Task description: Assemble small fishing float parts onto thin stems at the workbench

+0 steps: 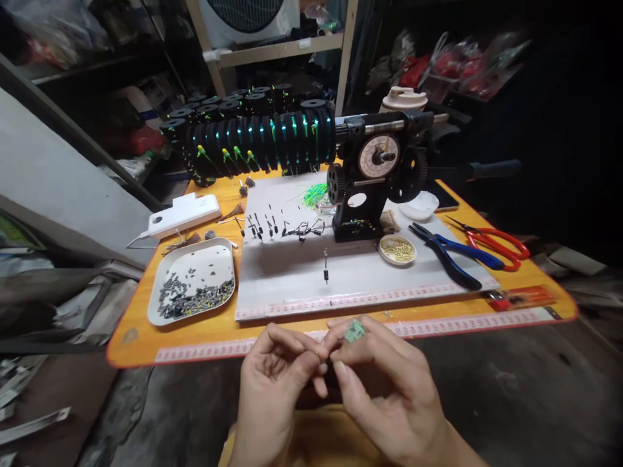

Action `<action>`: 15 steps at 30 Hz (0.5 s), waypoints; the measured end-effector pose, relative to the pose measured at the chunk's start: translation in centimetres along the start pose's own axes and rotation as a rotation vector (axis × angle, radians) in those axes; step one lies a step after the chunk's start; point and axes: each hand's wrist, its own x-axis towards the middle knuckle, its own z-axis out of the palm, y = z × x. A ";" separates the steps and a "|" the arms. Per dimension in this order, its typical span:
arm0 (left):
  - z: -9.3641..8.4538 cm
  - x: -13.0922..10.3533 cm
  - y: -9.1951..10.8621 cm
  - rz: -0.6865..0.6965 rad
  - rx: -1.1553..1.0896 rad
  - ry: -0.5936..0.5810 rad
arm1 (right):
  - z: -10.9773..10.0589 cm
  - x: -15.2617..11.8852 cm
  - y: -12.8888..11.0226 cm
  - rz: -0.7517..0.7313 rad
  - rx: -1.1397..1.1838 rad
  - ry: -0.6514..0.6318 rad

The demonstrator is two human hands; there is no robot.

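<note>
My left hand (280, 376) and my right hand (389, 376) meet just in front of the table's near edge. The fingertips of each are pinched together; whatever lies between them is too small to make out. A green patterned piece (355, 331) shows on a finger of my right hand. Beyond them, a small black part with a thin stem (326, 275) sits on the white board (292, 279). A black hand-cranked winding machine (363, 188) stands behind it, with a row of black spools (263, 144) carrying green and yellow line ends.
On the left is a white tray (195, 256) of small dark pieces, near a white power strip (185, 215). To the right are a dish of gold beads (398, 250), blue-black pliers (445, 253), red-handled scissors (491, 243) and an orange cutter (525, 298).
</note>
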 end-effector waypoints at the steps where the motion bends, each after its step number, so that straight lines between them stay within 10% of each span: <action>1: 0.1 -0.1 0.1 0.005 -0.004 0.020 | 0.0 -0.1 0.0 0.008 -0.008 0.002; 15: 0.5 -0.8 0.8 -0.025 -0.014 0.015 | -0.8 -0.9 0.2 0.057 -0.036 -0.120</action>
